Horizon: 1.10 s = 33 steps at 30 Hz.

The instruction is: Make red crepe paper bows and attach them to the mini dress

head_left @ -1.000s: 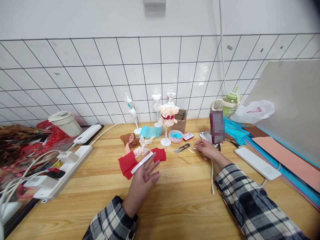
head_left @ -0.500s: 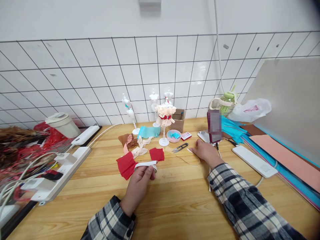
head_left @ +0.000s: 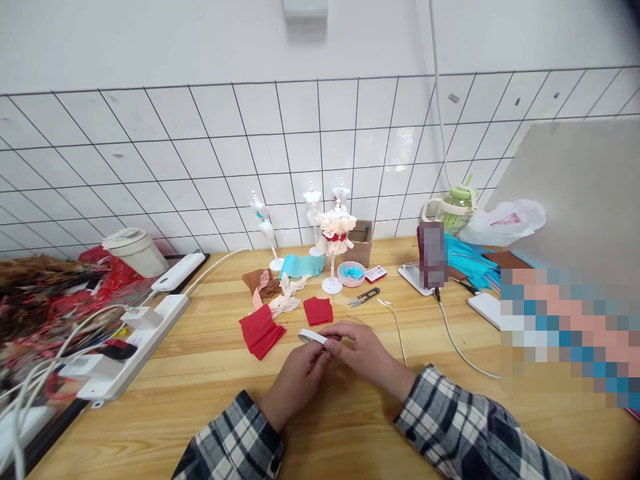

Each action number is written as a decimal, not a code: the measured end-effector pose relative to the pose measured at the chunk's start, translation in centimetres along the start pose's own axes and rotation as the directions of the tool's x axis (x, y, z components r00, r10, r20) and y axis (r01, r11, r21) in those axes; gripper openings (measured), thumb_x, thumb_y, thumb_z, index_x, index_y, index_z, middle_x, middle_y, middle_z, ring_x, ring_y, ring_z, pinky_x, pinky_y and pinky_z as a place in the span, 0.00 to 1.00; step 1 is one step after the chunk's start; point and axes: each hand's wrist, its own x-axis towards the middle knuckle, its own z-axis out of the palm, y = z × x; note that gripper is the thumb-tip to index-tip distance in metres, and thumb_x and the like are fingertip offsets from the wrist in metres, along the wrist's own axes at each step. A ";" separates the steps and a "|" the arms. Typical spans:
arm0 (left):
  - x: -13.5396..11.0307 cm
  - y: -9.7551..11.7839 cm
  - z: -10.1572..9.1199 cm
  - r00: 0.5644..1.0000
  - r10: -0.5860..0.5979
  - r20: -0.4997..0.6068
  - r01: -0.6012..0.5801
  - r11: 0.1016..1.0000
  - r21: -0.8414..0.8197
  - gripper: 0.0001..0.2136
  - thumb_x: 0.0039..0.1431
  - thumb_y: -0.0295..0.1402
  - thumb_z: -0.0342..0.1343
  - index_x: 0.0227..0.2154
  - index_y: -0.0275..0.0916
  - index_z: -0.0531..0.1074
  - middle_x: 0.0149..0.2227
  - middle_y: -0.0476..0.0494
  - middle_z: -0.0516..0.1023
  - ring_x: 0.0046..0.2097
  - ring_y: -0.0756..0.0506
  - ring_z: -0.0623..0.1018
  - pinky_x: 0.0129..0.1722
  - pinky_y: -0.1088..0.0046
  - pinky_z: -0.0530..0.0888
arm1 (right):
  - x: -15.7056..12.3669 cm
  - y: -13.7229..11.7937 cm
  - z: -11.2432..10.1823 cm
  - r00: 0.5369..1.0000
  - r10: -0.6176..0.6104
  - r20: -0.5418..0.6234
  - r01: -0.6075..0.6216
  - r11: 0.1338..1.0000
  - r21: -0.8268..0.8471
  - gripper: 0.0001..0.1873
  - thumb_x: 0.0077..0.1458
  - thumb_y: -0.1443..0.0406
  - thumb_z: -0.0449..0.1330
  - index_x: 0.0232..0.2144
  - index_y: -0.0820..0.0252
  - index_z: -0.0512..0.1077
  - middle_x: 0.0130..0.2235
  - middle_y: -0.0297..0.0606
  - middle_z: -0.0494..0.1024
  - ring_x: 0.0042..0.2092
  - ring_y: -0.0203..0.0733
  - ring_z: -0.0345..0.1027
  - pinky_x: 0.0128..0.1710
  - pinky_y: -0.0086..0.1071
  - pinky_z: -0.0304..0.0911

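Both hands meet over the front middle of the table. A narrow roll of white tape (head_left: 311,337) is gripped in my left hand (head_left: 296,380), its fingers closed round the lower side. My right hand (head_left: 361,352) pinches the roll's right side with thumb and fingertips; the tape's end there is hidden. Just beyond lie a folded red cloth (head_left: 262,331) and a smaller red cloth piece (head_left: 318,311). Thread snips (head_left: 365,297) rest behind my right hand. A thin white cord (head_left: 399,330) runs along the table at its right.
A small dress form (head_left: 334,243) in a cream ruffled dress stands at the back, with white dress forms (head_left: 267,230) behind. Nearby are a pink bowl (head_left: 351,283), a small red-and-white box (head_left: 376,273) and a cardboard box (head_left: 361,255). A power strip (head_left: 145,347) lies left, a phone (head_left: 433,255) right.
My right hand has left the white cord's tip on the right and come across to the tape roll. My left hand, still holding the roll, has shifted slightly right.
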 end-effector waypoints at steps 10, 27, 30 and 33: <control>0.7 -1.3 0.6 0.990 -0.116 0.080 0.129 0.518 -0.846 0.15 0.54 0.32 0.57 0.46 0.37 0.73 0.47 0.39 0.77 0.51 0.40 0.74 0.53 0.61 0.69 | 0.2 2.4 0.5 0.988 0.067 0.137 -0.127 0.859 0.496 0.24 0.50 0.59 0.63 0.51 0.54 0.68 0.50 0.40 0.74 0.50 0.44 0.68 0.50 0.39 0.62; 1.6 -2.3 -1.5 0.943 -0.305 0.135 0.175 0.107 -0.979 0.12 0.56 0.30 0.51 0.19 0.32 0.71 0.23 0.39 0.78 0.27 0.48 0.79 0.31 0.76 0.75 | -1.0 1.9 0.6 0.978 -0.190 0.085 0.208 0.918 -0.338 0.07 0.59 0.64 0.57 0.36 0.52 0.75 0.37 0.32 0.79 0.41 0.40 0.67 0.47 0.34 0.56; 1.7 -2.2 -1.3 0.943 -0.299 0.147 0.197 0.145 -0.970 0.12 0.55 0.33 0.53 0.21 0.30 0.73 0.25 0.36 0.79 0.29 0.45 0.79 0.32 0.72 0.75 | -1.1 1.8 0.0 0.967 -0.236 0.097 0.252 0.832 -0.494 0.09 0.60 0.63 0.55 0.34 0.51 0.76 0.32 0.32 0.79 0.38 0.39 0.64 0.42 0.34 0.54; 1.6 -2.4 -0.9 0.916 -0.394 -0.076 0.078 0.361 -0.929 0.11 0.56 0.36 0.55 0.32 0.32 0.75 0.32 0.38 0.80 0.35 0.45 0.80 0.37 0.72 0.75 | -0.8 1.8 -0.5 0.968 -0.251 0.016 0.202 0.739 -0.643 0.08 0.60 0.63 0.56 0.38 0.45 0.75 0.36 0.32 0.78 0.40 0.41 0.63 0.42 0.37 0.50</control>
